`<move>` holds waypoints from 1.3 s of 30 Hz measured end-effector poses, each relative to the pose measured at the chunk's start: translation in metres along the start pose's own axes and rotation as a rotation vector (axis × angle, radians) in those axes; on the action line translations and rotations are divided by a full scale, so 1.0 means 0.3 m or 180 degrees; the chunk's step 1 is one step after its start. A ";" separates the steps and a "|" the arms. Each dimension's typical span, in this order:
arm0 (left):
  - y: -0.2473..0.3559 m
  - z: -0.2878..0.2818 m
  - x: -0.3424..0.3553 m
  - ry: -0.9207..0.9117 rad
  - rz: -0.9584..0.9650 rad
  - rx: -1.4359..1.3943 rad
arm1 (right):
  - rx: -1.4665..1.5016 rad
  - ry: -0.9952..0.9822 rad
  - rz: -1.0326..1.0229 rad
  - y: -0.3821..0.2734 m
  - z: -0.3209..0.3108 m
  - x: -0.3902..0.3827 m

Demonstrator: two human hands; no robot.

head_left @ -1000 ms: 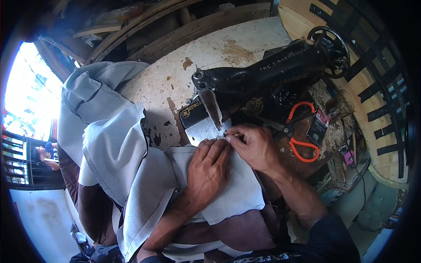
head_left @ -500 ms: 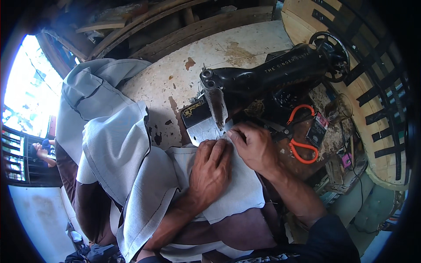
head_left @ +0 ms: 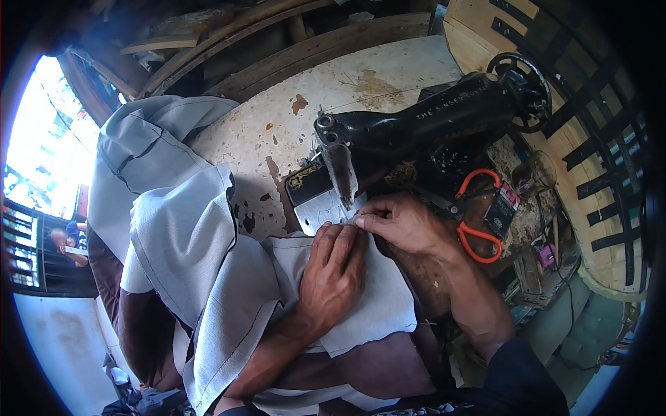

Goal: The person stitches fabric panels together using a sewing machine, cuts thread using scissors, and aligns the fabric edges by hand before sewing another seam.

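My left hand lies flat at 6 o'clock, fingers together, on the grey cloth, whose top edge reaches the needle area at the view's centre. My right hand, at 3 o'clock, makes a narrow pinch at that edge; I cannot tell what sits between the fingertips. The black sewing machine stretches toward 2 o'clock; beyond my right hand, orange-handled scissors lie at 3 o'clock.

The fisheye camera on the person's head looks down and slightly forward, fairly near the left hand, the right hand and the sewing machine; toward its dark, bent rim, shapes are probably distorted.
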State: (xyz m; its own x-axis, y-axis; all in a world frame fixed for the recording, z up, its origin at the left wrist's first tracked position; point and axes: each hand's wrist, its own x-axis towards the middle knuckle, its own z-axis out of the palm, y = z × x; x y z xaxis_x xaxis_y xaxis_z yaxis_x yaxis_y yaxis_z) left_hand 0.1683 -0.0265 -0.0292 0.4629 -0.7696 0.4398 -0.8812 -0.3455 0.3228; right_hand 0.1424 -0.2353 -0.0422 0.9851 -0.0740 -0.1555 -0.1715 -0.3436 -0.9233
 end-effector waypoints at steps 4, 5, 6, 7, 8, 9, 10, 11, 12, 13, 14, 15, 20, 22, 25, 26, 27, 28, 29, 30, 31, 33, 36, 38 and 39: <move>0.002 -0.009 -0.005 0.0070 0.0063 0.0097 | 0.0013 0.0169 -0.0271 -0.024 0.012 -0.012; 0.006 -0.008 -0.004 0.0075 0.0092 0.0074 | 0.0156 0.0089 -0.0213 -0.016 0.016 -0.014; 0.010 -0.008 -0.002 0.0081 0.0121 0.0050 | 0.0298 0.0009 -0.0154 -0.010 0.016 -0.015; 0.013 -0.008 0.000 0.0084 0.0125 0.0043 | 0.0292 0.0015 -0.0151 -0.018 0.007 -0.016; 0.014 -0.014 0.000 0.0095 0.0129 0.0070 | 0.0177 -0.0100 -0.0122 -0.035 -0.003 -0.016; 0.015 -0.020 0.000 0.0106 0.0134 0.0098 | 0.0061 -0.0215 -0.0096 -0.046 -0.007 -0.016; 0.014 -0.026 0.000 0.0101 0.0133 0.0106 | 0.0069 -0.0217 -0.0101 -0.049 -0.001 -0.015; 0.012 -0.026 0.000 0.0151 0.0146 0.0188 | 0.0129 -0.0121 -0.0104 -0.051 0.006 -0.015; 0.011 -0.028 0.000 0.0201 0.0158 0.0272 | 0.0190 -0.0027 -0.0109 -0.057 0.010 -0.015; 0.014 -0.028 0.002 0.0200 0.0158 0.0272 | 0.0191 -0.0027 -0.0108 -0.065 0.004 -0.020; 0.020 -0.027 0.004 0.0227 0.0115 0.0302 | 0.0361 -0.0069 0.0274 -0.084 -0.005 -0.029; 0.023 -0.024 0.005 0.0254 0.0071 0.0333 | 0.0530 -0.0113 0.0657 -0.095 -0.009 -0.033; 0.029 -0.038 0.005 0.0215 -0.0025 0.0329 | 0.0715 0.0175 0.0505 -0.065 0.033 -0.035; 0.025 -0.036 0.005 0.0251 -0.0006 0.0349 | 0.0707 0.0206 0.0433 -0.068 0.037 -0.034; 0.029 -0.029 0.015 0.0268 -0.0012 0.0449 | 0.0611 0.0195 0.0780 -0.080 0.031 -0.040; 0.033 -0.032 0.020 0.0165 -0.0068 0.0441 | 0.0318 0.0367 0.0350 -0.066 0.038 -0.039; 0.037 -0.035 0.023 0.0063 -0.0123 0.0433 | 0.0023 0.0536 -0.0081 -0.054 0.044 -0.038; 0.040 -0.038 0.022 0.0075 -0.0121 0.0434 | 0.0014 0.0538 -0.0088 -0.048 0.049 -0.037; 0.036 -0.036 0.018 0.0068 -0.0130 0.0445 | -0.0017 0.0563 -0.0061 -0.041 0.059 -0.030; 0.032 -0.036 0.017 0.0063 -0.0136 0.0459 | -0.0048 0.0591 -0.0035 -0.036 0.068 -0.023; 0.029 -0.032 0.020 0.0073 -0.0137 0.0449 | -0.0062 0.0593 -0.0033 -0.022 0.076 -0.019; 0.021 -0.025 0.033 0.0174 -0.0080 0.0509 | -0.0120 0.0768 -0.0084 -0.002 0.092 -0.013; 0.006 -0.023 0.030 0.0201 -0.0032 0.0555 | 0.0121 0.0823 -0.0215 -0.009 0.123 -0.006; 0.002 -0.019 0.026 0.0209 0.0006 0.0557 | 0.0013 0.0850 -0.0248 -0.011 0.122 -0.013; -0.002 -0.018 0.024 0.0208 0.0032 0.0567 | -0.0086 0.0862 -0.0281 -0.016 0.122 -0.016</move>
State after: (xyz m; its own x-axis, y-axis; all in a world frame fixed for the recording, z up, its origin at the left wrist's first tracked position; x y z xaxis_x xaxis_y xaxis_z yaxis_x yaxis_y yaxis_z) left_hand 0.1727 -0.0288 -0.0218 0.4542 -0.7391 0.4975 -0.8862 -0.4321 0.1671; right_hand 0.1391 -0.1991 -0.0498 0.9569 -0.2890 0.0279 -0.0892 -0.3843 -0.9189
